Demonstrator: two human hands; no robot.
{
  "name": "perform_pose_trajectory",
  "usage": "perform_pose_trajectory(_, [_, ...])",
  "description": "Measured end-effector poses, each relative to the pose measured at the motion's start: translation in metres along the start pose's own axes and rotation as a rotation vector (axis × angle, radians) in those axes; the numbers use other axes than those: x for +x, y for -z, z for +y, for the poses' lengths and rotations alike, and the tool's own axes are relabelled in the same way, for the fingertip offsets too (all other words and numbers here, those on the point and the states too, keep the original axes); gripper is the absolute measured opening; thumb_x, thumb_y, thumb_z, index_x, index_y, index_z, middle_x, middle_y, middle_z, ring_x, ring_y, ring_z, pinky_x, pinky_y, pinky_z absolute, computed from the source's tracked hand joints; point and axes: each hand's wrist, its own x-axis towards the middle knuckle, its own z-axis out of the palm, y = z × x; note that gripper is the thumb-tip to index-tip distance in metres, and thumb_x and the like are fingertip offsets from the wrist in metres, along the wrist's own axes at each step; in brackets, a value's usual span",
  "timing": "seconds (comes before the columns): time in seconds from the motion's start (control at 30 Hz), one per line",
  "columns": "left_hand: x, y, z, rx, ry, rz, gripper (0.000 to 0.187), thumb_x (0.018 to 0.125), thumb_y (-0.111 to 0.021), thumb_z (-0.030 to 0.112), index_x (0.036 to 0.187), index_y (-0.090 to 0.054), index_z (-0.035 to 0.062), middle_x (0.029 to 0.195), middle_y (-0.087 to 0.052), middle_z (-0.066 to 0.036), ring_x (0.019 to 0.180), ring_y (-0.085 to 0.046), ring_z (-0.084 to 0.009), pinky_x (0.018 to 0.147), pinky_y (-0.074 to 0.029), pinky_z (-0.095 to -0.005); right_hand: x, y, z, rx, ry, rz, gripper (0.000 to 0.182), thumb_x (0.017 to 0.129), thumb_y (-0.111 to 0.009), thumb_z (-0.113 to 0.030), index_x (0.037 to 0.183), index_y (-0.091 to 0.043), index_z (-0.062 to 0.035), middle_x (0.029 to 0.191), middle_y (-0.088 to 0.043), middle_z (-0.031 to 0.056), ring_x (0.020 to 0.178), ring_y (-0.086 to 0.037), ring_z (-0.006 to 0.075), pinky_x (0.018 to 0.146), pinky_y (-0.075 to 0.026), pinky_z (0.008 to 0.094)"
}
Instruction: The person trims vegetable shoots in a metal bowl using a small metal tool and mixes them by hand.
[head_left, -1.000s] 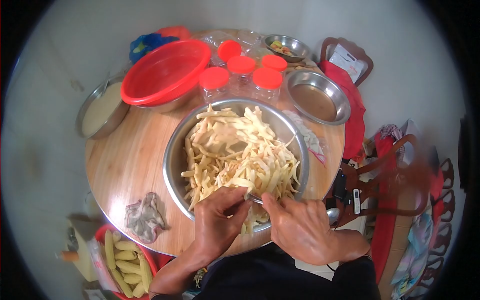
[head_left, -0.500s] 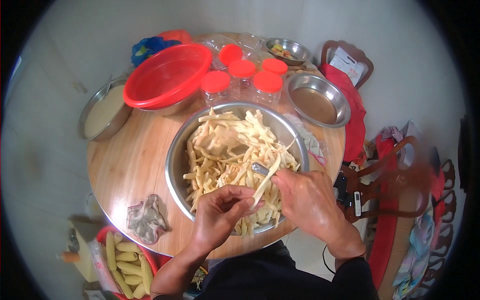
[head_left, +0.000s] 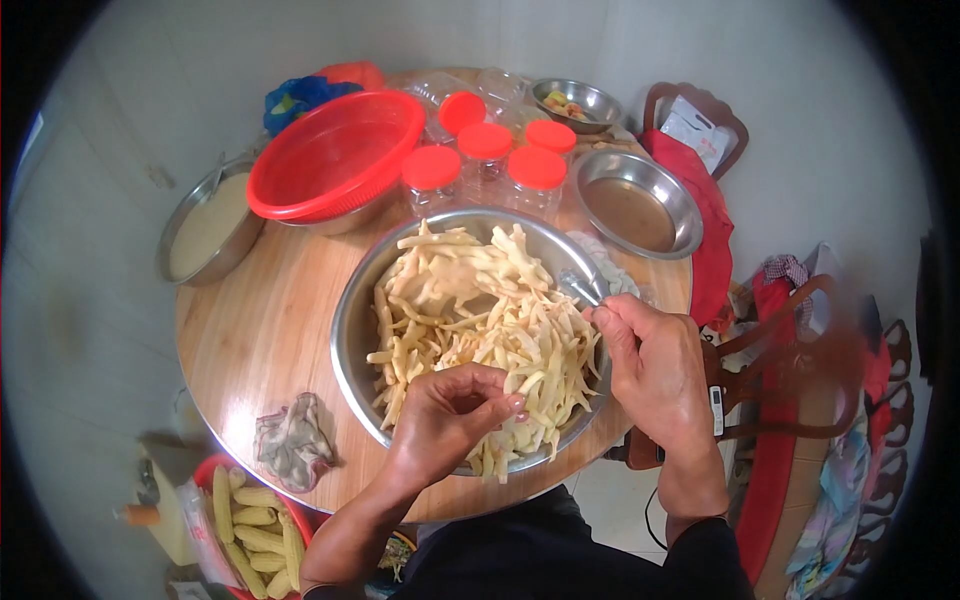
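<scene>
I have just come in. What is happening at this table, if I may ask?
A person works bare-handed at a wooden table. The right hand holds a small metal tool at the right side of a large metal basin. The left hand is over the pale yellow pieces heaped inside, thumb and fingertips close together; whether they pinch one is hard to tell. Red-lidded plastic jars stand behind the basin.

Left hand (head_left: 440, 418) curved inward — right hand (head_left: 662, 368) farther forward, curled.
</scene>
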Motion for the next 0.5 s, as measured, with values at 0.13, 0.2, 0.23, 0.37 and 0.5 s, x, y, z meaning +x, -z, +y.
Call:
perform_pose_trajectory(0.13, [0.001, -0.001, 0.005, 0.005, -0.041, 0.028, 0.016, 0.093, -0.076, 0.003, 0.106, -0.071, -0.0035, 0.092, -0.075, -0.006, 0.084, -0.068, -0.0078, 0.076, -0.056, -0.0227, -0.004, -0.007, 0.004, 0.198, -0.129, -0.285, 0.022, 0.097, -0.068, -0.018, 0.088, -0.066, 0.0016, 0.065, -0.057, 0.0219, 0.055, -0.056, 0.0354, 0.056, -0.044, 0.0428])
perform_pose_trajectory(0.2, [0.002, 0.0, 0.005, 0.12, -0.032, 0.028, 0.012, 0.091, -0.077, 0.0, 0.101, -0.072, -0.0032, 0.093, -0.075, -0.005, 0.085, -0.068, -0.0075, 0.076, -0.056, -0.023, -0.006, -0.015, 0.008, 0.294, -0.101, -0.485, 0.027, 0.096, -0.071, -0.022, 0.087, -0.068, 0.0027, 0.059, -0.052, 0.0116, 0.051, -0.045, 0.0207, 0.052, -0.038, 0.0353])
perform_pose_trajectory(0.23, [0.003, -0.002, 0.008, 0.12, -0.027, 0.025, 0.012, 0.091, -0.077, 0.0, 0.101, -0.072, -0.0032, 0.093, -0.075, -0.005, 0.085, -0.068, -0.0075, 0.076, -0.056, -0.023, -0.006, -0.018, 0.006, 0.296, -0.107, -0.486, 0.027, 0.096, -0.071, -0.022, 0.087, -0.068, 0.0027, 0.059, -0.052, 0.0116, 0.051, -0.045, 0.0207, 0.052, -0.038, 0.0353])
perform_pose_trajectory(0.37, [0.002, -0.012, 0.023, 0.074, -0.134, 0.094, 0.011, 0.089, -0.077, -0.002, 0.099, -0.074, -0.0047, 0.094, -0.075, -0.007, 0.084, -0.069, -0.0085, 0.076, -0.056, -0.0232, -0.002, -0.022, 0.006, 0.592, -0.243, -0.465, 0.026, 0.096, -0.072, -0.022, 0.086, -0.07, 0.0019, 0.06, -0.048, -0.0023, 0.057, -0.04, 0.0061, 0.05, -0.033, 0.0289])
perform_pose_trajectory(0.5, [0.0, -0.004, 0.037, -0.033, -0.195, 0.199, 0.015, 0.089, -0.077, -0.001, 0.103, -0.074, -0.0061, 0.095, -0.075, -0.009, 0.08, -0.069, -0.01, 0.074, -0.057, -0.0241, 0.008, -0.014, 0.013, 0.614, -0.261, -0.372, 0.025, 0.097, -0.072, -0.021, 0.089, -0.073, 0.0023, 0.068, -0.053, -0.008, 0.062, -0.042, 0.0016, 0.051, -0.034, 0.0251])
